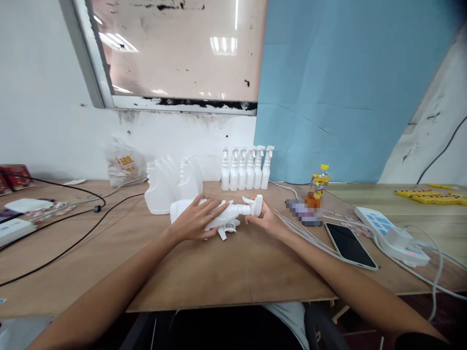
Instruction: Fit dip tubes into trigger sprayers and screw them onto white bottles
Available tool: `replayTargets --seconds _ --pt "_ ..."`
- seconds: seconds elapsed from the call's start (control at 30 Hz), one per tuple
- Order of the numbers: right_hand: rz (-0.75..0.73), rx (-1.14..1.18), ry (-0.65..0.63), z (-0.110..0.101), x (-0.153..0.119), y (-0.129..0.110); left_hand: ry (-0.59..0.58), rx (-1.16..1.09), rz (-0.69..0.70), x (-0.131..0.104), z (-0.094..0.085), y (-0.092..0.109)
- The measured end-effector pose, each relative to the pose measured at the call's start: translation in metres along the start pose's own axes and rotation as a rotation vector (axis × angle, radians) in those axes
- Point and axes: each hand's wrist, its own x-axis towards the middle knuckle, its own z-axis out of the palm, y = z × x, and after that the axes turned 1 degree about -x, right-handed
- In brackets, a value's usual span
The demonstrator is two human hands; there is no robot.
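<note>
A white spray bottle lies on its side above the table, its base to the left. My left hand is wrapped over the bottle's body. At the neck end, my right hand grips the white trigger sprayer head. Loose white sprayer parts rest on the table just below the bottle. Behind my left hand stand several white bottles without sprayers, packed in rows. Farther back, a row of several white bottles with trigger heads stands upright against the wall.
To the right are a drink bottle with a yellow cap, a phone and a power strip with cables. A plastic bag stands at the back left. Black cables cross the table's left side.
</note>
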Motion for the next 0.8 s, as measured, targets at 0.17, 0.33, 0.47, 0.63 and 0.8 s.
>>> replayTargets --seconds 0.17,0.33,0.47,0.63,0.8 --pt "-0.007 -0.107 0.0 0.002 -0.004 0.002 0.014 0.01 0.039 0.001 -0.004 0.006" --pt "-0.07 -0.117 -0.041 -0.004 -0.005 0.0 0.004 -0.023 0.007 0.003 -0.001 0.01" --pt "-0.03 -0.105 0.003 -0.002 -0.005 0.003 -0.013 -0.069 -0.008 0.003 0.0 0.012" --pt "-0.037 -0.101 -0.001 -0.001 -0.006 0.0 -0.025 -0.08 0.003 0.004 -0.002 0.012" --pt "-0.049 -0.127 -0.032 -0.003 -0.007 -0.007 -0.008 -0.073 0.017 0.004 -0.003 0.013"
